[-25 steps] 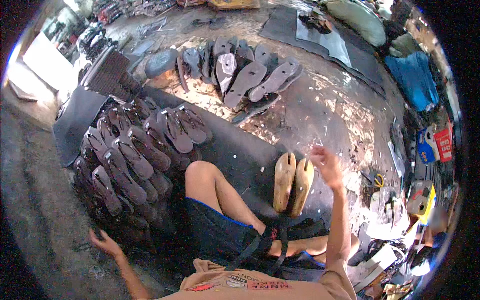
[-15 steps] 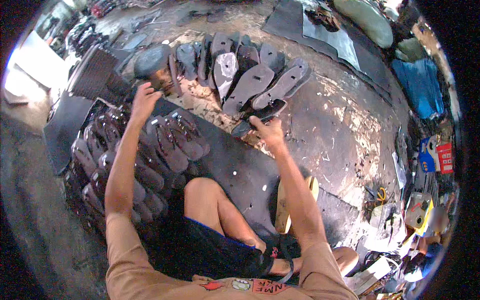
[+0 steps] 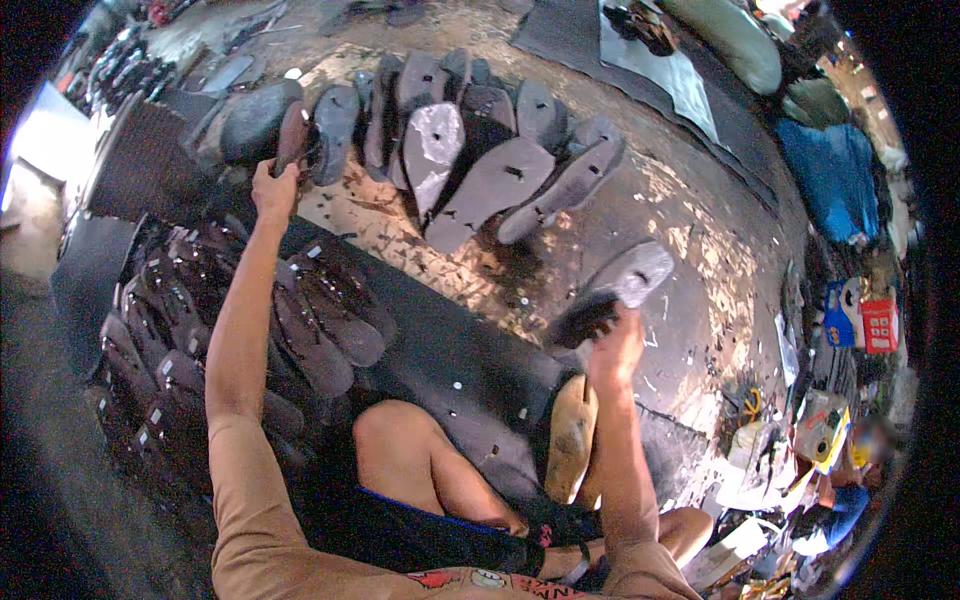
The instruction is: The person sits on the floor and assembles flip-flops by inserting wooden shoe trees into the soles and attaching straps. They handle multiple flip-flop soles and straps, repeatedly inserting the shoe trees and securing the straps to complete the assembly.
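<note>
1. Here the left hand [image 3: 272,190], reaching out at ten o'clock, closes its grip on a brown sole [image 3: 292,138] at the left end of the fanned row of grey soles [image 3: 480,150].
2. The right hand [image 3: 615,348], at three o'clock, pinches a grey sole [image 3: 612,290] lifted above the floor [image 3: 690,230].
3. Dark sandals [image 3: 310,320] lie stacked beneath the left arm.

A grey sole [image 3: 615,290], a reddish-brown sole [image 3: 292,135], tan wooden lasts [image 3: 570,440], a blue cloth [image 3: 835,180].

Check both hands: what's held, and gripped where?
Left hand grips a brown sandal sole by its near end. Right hand grips a grey sandal sole by its near, darker end.
</note>
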A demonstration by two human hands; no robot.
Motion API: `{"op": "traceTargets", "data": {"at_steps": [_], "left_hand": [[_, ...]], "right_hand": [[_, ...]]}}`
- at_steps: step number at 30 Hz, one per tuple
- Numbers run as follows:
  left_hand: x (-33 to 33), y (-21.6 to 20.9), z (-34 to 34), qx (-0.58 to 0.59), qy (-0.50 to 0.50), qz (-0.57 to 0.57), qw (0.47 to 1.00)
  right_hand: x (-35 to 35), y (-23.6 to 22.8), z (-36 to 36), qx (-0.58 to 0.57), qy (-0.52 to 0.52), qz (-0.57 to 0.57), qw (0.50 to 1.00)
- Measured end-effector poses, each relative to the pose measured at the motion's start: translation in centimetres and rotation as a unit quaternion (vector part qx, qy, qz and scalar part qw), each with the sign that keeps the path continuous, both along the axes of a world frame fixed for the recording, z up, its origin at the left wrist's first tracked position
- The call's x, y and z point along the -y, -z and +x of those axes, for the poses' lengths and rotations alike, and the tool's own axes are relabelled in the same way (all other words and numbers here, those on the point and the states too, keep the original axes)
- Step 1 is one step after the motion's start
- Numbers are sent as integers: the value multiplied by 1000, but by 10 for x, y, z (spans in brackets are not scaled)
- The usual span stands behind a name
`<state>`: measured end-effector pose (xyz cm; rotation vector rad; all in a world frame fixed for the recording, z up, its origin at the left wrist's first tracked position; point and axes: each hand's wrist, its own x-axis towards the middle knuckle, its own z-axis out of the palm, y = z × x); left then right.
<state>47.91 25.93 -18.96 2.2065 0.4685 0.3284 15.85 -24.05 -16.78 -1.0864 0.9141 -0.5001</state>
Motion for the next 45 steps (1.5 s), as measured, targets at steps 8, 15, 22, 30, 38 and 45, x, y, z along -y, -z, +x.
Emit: {"op": "traceTargets", "data": {"at_steps": [8, 15, 22, 30, 38, 45], "left_hand": [[38, -57, -4, 331, 18, 136, 933], [81, -79, 9, 390, 49, 281, 875], [99, -8, 22, 358, 316, 139, 868], [3, 43, 97, 36, -105, -92, 990], [6, 26, 105, -81, 151, -383, 908], [4, 29, 89, -128, 198, -469, 851]], "right_hand": [[7, -24, 178, -79, -107, -260, 956], [12, 27, 211, -90, -166, -358, 914], [26, 15, 201, 86, -150, 15, 985], [19, 5, 198, 14, -193, 69, 979], [41, 12, 222, 63, -347, 121, 928], [48, 28, 231, 107, -332, 132, 928]]}}
